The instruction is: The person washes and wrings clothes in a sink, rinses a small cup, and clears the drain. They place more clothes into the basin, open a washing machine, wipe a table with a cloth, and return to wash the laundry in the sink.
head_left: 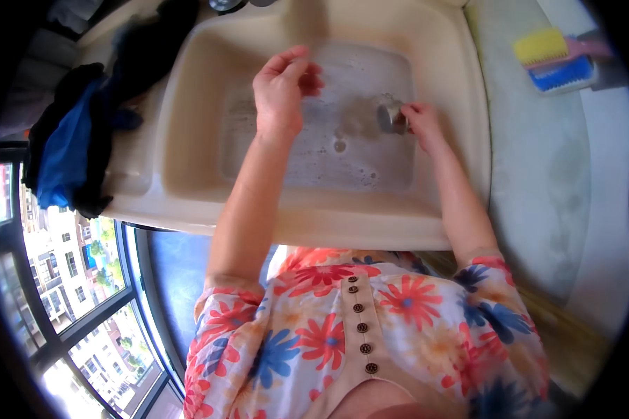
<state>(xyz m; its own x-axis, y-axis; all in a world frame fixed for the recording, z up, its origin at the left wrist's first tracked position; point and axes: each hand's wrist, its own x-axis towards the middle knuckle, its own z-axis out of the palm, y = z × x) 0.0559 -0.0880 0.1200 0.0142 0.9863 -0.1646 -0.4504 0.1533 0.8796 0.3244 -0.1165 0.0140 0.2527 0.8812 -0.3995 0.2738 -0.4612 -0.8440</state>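
A cream-coloured sink basin (189,140) holds shallow greyish water with a few bubbles. My right hand (423,126) is at the basin's right side, its fingers closed on a small metal cup (390,119). The cup is tilted just over the water, and its inside is not clearly visible. Above the left-middle part of the basin, my left hand (283,80) is raised with loosely bent fingers. Nothing shows between those fingers, though their inner side is partly turned away.
Dark and blue clothes (70,153) hang over the sink's left ledge. Two brushes, one yellow and pink (541,47), one blue (562,75), lie on the right-hand counter (538,146). Dark metal fittings (225,5) show at the top edge. A window (84,279) is at lower left.
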